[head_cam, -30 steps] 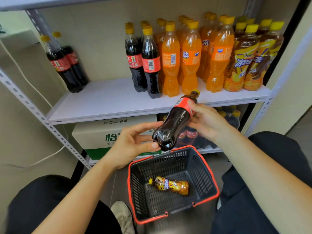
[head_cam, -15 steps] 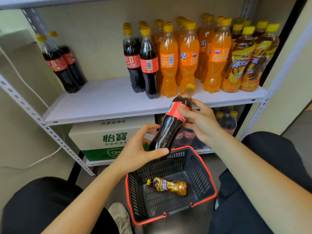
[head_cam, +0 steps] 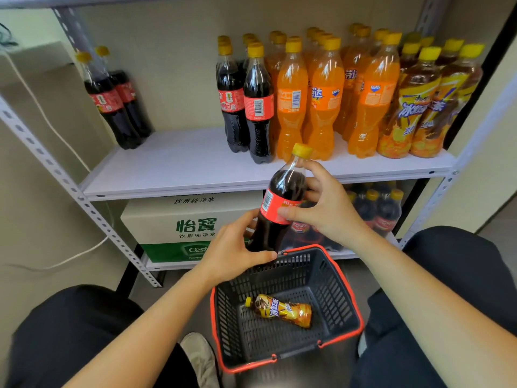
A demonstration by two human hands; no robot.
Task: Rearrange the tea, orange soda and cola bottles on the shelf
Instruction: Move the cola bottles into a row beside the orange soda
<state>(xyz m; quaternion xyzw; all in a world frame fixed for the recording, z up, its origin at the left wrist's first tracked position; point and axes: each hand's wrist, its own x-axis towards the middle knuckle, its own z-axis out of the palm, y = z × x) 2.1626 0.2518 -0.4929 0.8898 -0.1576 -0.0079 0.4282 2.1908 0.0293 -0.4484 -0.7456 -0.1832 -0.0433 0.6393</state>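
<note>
The shelf (head_cam: 181, 163) ahead of you is sorted by kind: teas (head_cam: 419, 107) far right, orange sodas (head_cam: 324, 102) in the middle, colas (head_cam: 246, 107) just left of them. A stray pair (head_cam: 117, 107) of colas stands at the far left, with bare board between. The basket (head_cam: 356, 317) sits near, between your knees, so stock stays in easy reach. You hold one cola (head_cam: 282, 211) over its far rim, just below the shelf edge. Your left hand (head_cam: 237, 247) wraps the base and your right hand (head_cam: 330, 211) curls round the label and neck, a two-handed hold that likely helps you steer it upright. One tea (head_cam: 282, 310) lies on its side in the basket. Against a second ago, the bottle stands much nearer upright, cap higher, and your left hand has closed from a loose cup into a grip.
</note>
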